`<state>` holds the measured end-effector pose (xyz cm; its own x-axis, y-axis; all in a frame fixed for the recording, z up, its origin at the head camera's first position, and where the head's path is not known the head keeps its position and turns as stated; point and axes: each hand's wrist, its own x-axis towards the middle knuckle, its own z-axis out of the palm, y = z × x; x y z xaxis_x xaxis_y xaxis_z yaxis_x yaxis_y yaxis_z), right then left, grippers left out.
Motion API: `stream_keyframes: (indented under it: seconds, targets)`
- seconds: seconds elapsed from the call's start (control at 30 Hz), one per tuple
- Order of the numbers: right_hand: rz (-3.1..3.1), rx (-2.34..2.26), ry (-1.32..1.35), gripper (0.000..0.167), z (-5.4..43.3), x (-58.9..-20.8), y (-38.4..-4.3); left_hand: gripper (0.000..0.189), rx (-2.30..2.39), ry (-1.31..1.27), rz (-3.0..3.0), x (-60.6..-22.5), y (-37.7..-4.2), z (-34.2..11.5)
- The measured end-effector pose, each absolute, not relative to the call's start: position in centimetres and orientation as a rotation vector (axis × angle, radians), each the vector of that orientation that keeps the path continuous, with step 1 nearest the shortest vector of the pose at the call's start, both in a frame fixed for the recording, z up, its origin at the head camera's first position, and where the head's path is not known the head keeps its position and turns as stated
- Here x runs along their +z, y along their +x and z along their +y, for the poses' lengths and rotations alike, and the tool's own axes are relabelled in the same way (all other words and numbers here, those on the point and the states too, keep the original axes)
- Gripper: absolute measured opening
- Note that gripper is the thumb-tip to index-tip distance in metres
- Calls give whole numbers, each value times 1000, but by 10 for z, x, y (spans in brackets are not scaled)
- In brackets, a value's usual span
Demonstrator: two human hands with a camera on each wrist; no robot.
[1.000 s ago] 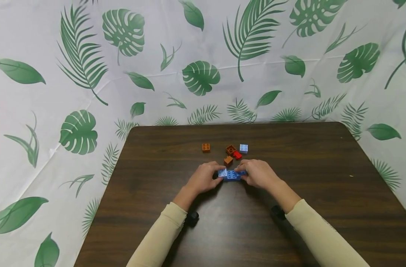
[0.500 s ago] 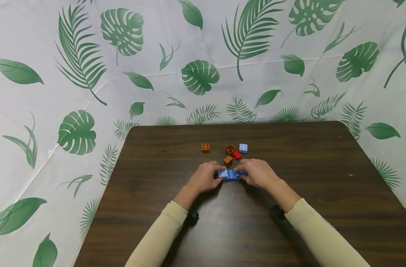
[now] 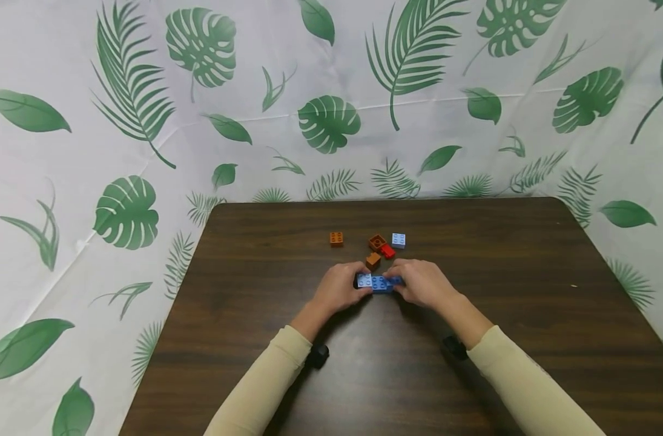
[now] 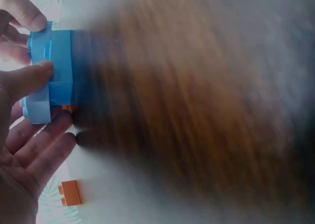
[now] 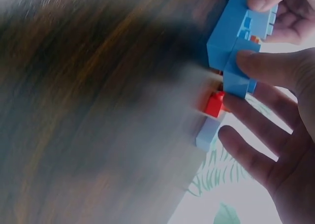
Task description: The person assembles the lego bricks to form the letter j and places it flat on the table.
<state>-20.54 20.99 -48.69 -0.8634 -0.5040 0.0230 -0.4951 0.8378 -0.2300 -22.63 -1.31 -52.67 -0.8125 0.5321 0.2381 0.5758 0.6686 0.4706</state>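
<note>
Three joined toy building bricks lie at the middle of the table. The long blue base brick (image 3: 382, 287) carries a light blue brick (image 3: 364, 280) on its left end and a smaller blue brick (image 5: 236, 71) on its right end. Both upper bricks jut past the base. My left hand (image 3: 338, 288) pinches the light blue brick between thumb and fingers, the thumb on its near side. On the other end, my right hand (image 3: 425, 283) pinches the smaller blue brick, partly covering it in the head view.
Just behind the hands lie an orange brick (image 3: 373, 261), a red brick (image 3: 387, 251), and an upturned brown-orange brick (image 3: 377, 242). Farther back are a pale blue brick (image 3: 399, 240) and another orange brick (image 3: 336, 239). A leaf-patterned cloth (image 3: 277, 151) hangs behind the table (image 3: 500, 254).
My left hand has shifted slightly right, its thumb farther along the near side of the bricks. The right hand keeps its hold, and the loose bricks lie as before.
</note>
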Motion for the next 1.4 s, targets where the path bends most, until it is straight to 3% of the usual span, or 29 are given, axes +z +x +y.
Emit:
stream_keyframes:
  seconds: [0.23,0.43,0.83,1.4]
  targets:
    - [2934,-491,-766,28,217,-481,-212,33,-805,-969,-2807,-524,-227,-13]
    - [3030,-689,-609,32,232,-486,-240,34,-795,-968,-2812,-524,-228,-14]
    - [2964,-560,-467,56,256,-516,-278,34,-794,-984,-2817,-526,-228,-13]
    - [3034,-551,-371,43,252,-518,-278,34,-811,-986,-2810,-528,-228,-15]
